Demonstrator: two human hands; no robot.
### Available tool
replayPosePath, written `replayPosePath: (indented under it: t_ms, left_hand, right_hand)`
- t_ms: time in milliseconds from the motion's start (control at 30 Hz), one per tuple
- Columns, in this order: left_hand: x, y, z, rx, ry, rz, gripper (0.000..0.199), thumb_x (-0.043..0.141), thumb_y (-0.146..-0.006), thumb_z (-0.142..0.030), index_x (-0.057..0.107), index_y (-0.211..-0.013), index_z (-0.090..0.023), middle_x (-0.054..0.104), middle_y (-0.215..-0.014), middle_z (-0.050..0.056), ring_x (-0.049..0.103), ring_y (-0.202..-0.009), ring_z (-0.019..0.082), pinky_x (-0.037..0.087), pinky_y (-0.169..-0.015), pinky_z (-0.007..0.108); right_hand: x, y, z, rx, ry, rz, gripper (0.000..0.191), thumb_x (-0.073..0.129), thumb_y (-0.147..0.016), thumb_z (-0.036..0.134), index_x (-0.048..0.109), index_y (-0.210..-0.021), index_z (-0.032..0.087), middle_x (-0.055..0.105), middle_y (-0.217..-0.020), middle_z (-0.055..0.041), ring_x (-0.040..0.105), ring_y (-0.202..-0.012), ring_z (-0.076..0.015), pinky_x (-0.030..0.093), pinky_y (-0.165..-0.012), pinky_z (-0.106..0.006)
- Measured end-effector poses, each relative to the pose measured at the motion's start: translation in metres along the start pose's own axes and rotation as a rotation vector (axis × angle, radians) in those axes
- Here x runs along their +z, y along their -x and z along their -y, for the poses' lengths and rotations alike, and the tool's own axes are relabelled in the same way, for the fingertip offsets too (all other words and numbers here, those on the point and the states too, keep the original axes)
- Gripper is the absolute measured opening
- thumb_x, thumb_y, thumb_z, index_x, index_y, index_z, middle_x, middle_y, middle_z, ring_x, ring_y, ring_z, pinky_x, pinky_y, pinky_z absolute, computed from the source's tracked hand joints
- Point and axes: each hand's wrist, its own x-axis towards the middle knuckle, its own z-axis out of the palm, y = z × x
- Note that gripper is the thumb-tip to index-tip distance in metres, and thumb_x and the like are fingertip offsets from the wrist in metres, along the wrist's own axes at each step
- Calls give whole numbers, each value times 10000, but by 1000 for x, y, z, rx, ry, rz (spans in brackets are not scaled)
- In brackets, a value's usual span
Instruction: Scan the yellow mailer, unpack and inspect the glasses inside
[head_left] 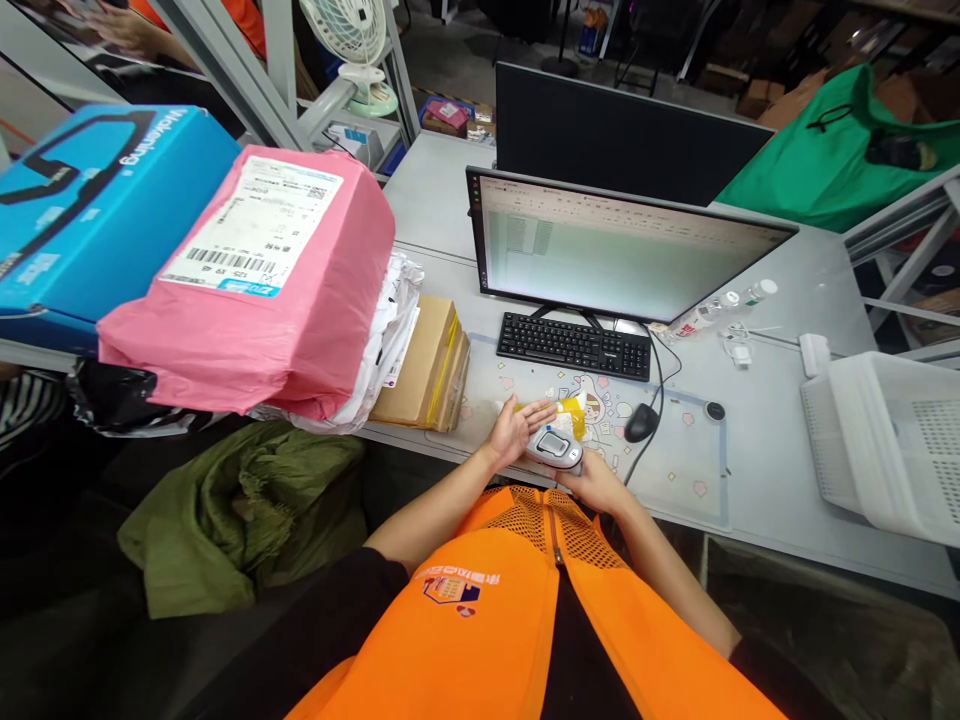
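Observation:
In the head view, my right hand is wrapped around the lower end of a grey-white handheld barcode scanner, near the table's front edge. My left hand is beside the scanner's other end, palm turned up and fingers stretched out; whether it touches the scanner I cannot tell. Just beyond the scanner lies a yellow and white packet, partly hidden by the scanner and my left hand. Beneath is a clear desk mat with cartoon prints.
Beyond the mat stand a keyboard, a mouse and a lit monitor. To the left are cardboard boxes, a pink parcel and a blue box. White baskets stand at right, plastic bottles behind.

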Motion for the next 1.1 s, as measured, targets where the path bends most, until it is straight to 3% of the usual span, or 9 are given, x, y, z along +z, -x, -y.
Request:
replayPosePath:
  t_ms: [233,600,767,867,967,1033,1100]
  left_hand:
    - [-2,-3,1,12,43,-58,749,345,-1092,-683,686,-1422,-104,661,-1550,222,576,-1521,321,307,-1351,478]
    - [-4,-1,-2,0,3,-43,790,277,-1113,-674,620,-1516,-88,627,-1585,229,571,-1526,317,304,-1352,488]
    - [-6,-4,2,46,-83,-47,762,327,-1091,-709,671,-1450,-132,670,-1544,214,608,-1489,323,393,-1305,494]
    - [-22,-4,4,201,-388,-305,633,451,-1068,-657,696,-1361,-151,743,-1427,211,702,-1359,325,507,-1203,484]
    - [-49,4,7,322,-655,-626,481,692,-980,-515,668,-1322,-178,712,-1464,197,656,-1406,314,477,-1228,452]
    - [-67,12,12,305,-698,-717,490,809,-900,-447,661,-1285,-182,687,-1487,207,622,-1439,334,435,-1260,461]
    - [-80,17,21,241,-731,-734,473,854,-863,-441,679,-1213,-175,749,-1351,212,691,-1329,361,490,-1197,481]
  right_hand:
    - [1,-1,-6,-14,-5,11,534,756,-855,345,732,-1371,209,769,-1379,-68,692,-1324,-320,504,-1202,-518]
    - [-1,-1,3,19,15,-3,547,765,-803,357,749,-1318,173,791,-1313,-91,708,-1267,-347,524,-1164,-512]
    - [2,0,6,41,12,-36,549,772,-784,366,752,-1299,178,802,-1244,-88,719,-1211,-335,563,-1109,-490]
    - [-1,3,-2,75,19,-108,613,784,-776,415,714,-1338,181,792,-1220,-96,722,-1147,-316,599,-1028,-470]
    - [-11,8,-16,148,27,-215,674,745,-815,522,652,-1382,171,781,-1092,-93,728,-952,-267,625,-836,-412]
    - [-21,11,-27,195,25,-282,700,690,-844,601,619,-1385,162,756,-959,-67,696,-782,-222,600,-714,-368]
    - [-32,13,-36,224,22,-339,726,645,-851,668,606,-1363,155,721,-873,-36,664,-692,-192,584,-681,-351]
